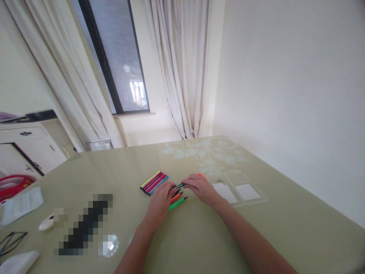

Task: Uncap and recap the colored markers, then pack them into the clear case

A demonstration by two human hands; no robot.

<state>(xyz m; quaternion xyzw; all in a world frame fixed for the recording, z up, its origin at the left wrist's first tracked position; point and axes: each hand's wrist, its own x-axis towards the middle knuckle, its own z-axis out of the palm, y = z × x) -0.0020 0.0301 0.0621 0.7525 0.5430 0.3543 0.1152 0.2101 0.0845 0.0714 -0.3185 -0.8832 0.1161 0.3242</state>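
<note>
Over the middle of the table, my left hand (160, 203) and my right hand (200, 187) meet at a thin dark felt-tip pen (179, 186), each pinching one end. Just left of them lies a row of several felt-tip pens (154, 183) in yellow, dark red, pink and blue, side by side. Below the fingers, an orange felt-tip pen (176, 198) and a green felt-tip pen (177, 204) lie with dark tips pointing right, partly hidden by my left hand. A small orange piece (201, 174) shows behind my right hand.
Right of my hands lies an open clear plastic case (258, 199) with white inserts. Toward the left edge are a white mouse-like object (46, 222), glasses (11, 243), a pale face mask (24, 205) and a blurred-out dark object (85, 224). A wall borders the table's right side.
</note>
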